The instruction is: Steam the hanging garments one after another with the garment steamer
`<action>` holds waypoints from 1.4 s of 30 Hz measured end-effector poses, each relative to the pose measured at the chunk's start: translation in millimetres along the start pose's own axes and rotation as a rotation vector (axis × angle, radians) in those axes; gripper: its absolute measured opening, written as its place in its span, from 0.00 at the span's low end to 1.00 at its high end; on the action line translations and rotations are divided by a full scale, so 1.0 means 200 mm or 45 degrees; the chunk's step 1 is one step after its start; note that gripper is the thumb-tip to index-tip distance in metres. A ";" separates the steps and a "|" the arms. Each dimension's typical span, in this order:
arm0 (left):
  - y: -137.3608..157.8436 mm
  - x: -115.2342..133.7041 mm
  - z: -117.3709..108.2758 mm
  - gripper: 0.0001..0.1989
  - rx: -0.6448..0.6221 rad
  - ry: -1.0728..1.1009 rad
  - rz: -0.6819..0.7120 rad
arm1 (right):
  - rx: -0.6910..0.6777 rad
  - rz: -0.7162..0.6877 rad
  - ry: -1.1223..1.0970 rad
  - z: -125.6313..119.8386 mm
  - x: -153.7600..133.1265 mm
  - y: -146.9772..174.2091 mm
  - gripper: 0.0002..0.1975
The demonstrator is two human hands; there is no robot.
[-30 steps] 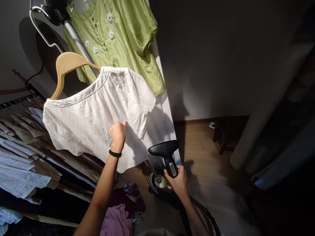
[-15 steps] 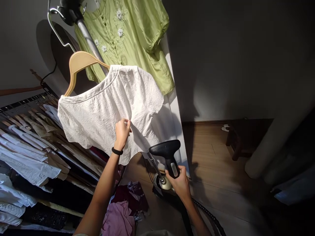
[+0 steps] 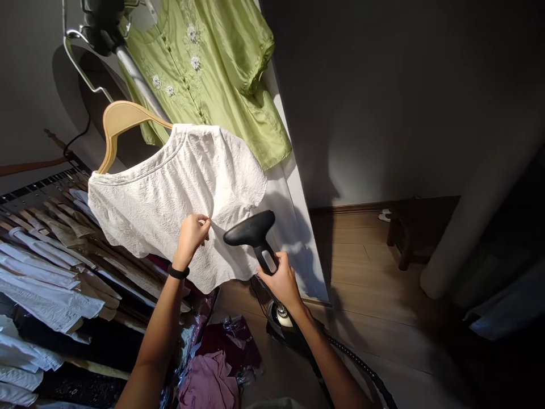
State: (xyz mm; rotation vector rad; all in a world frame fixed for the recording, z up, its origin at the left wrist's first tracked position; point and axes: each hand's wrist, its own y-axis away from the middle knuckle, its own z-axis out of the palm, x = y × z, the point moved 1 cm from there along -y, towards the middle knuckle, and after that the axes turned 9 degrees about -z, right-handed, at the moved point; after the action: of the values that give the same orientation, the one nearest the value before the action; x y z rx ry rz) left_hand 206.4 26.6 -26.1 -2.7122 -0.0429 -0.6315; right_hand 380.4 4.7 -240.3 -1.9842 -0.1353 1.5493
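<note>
As left grip point(image 3: 193, 236) pinches blouse point(image 3: 166, 190), steamer point(image 3: 252, 229) in right grip point(image 3: 283, 282)

Can see green blouse point(image 3: 221, 85) w/ wht flowers hung up top; row of hanging clothes point(image 3: 51, 272) at L, mostly wht + tan, some dk; crumpled mauve cloth point(image 3: 210, 380) btm ctr, by dk red packet point(image 3: 249, 346); dk stool point(image 3: 402, 244) on wood floor point(image 3: 353, 272) at R, nr grey wall point(image 3: 383, 113).

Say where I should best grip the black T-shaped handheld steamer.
Probably by its slim black handle, from the lower right, as the right hand does: it slopes down away from the broad black crosswise head, which overlaps the white textured blouse in view.
</note>
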 end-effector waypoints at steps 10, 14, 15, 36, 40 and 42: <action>0.00 0.07 -0.09 0.15 0.048 -0.815 0.181 | -0.173 -0.029 -0.090 0.21 0.10 0.00 0.17; 0.01 0.07 -0.09 0.15 0.059 -0.865 0.187 | -0.201 0.043 -0.047 0.23 0.24 0.12 0.16; 0.01 0.07 -0.09 0.15 0.053 -0.867 0.190 | -0.210 0.067 -0.035 0.23 0.26 0.14 0.16; 0.04 0.09 -0.08 0.14 0.055 -0.758 0.238 | -0.177 0.160 0.014 0.19 0.32 0.20 0.18; 0.03 0.08 -0.06 0.14 0.040 -0.692 0.222 | -0.271 0.248 0.051 0.20 0.47 0.35 0.18; 0.03 0.08 -0.05 0.12 0.050 -0.631 0.220 | -0.293 0.285 0.065 0.19 0.52 0.40 0.17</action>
State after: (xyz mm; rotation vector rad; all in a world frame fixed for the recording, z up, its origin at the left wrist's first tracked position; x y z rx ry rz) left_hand 217.4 16.7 -13.2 -2.7264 0.0542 0.0963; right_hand 357.0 1.0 -374.6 -2.2824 -0.0757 1.6841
